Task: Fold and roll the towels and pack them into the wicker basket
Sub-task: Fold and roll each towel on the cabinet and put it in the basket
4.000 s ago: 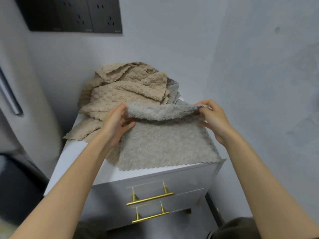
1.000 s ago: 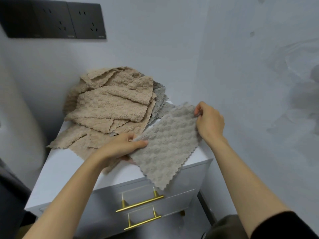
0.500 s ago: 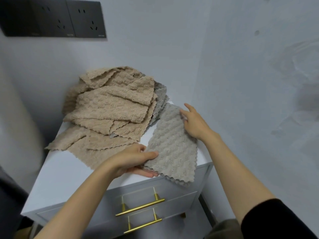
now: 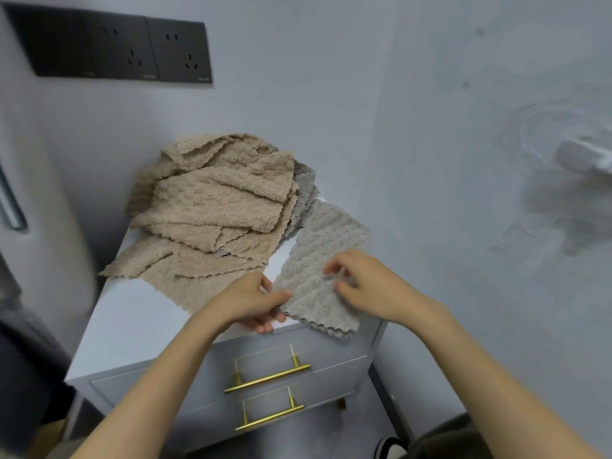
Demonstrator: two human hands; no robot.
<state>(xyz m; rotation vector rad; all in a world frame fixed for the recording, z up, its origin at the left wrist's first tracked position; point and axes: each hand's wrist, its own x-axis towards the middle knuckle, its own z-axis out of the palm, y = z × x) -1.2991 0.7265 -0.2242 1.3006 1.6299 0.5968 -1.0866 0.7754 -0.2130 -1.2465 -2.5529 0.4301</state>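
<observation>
Your left hand (image 4: 246, 301) has the grey towel (image 4: 318, 253) by its near left corner: the thumb lies on top of the cloth, the other fingers are curled beneath it, and the corner is pinched between them right at the front edge of the bench (image 4: 132, 313). Your right hand (image 4: 367, 283) sits over the near right part of the same towel, just beside the left hand, with the cloth between the two. Its fingers are loosely curled, with the tips down at the towel's surface. Whether they pinch a fold of it or only touch it cannot be told from this view.

The grey towel lies as a long narrow strip along the right side of the bench top, running from the back toward you. Its scalloped near end hangs a little over the front edge, above the drawers.

Behind your left hand and to the left, a loose pile of beige towels (image 4: 215, 203) covers the back and left of the bench, rumpled and overlapping. A second grey cloth (image 4: 304, 190) shows at the pile's right edge, partly under the beige ones and touching the far end of the strip.

The bench front has two drawers, each with a brass handle (image 4: 266, 379). Dark wall sockets (image 4: 132, 51) sit high on the wall behind.
</observation>
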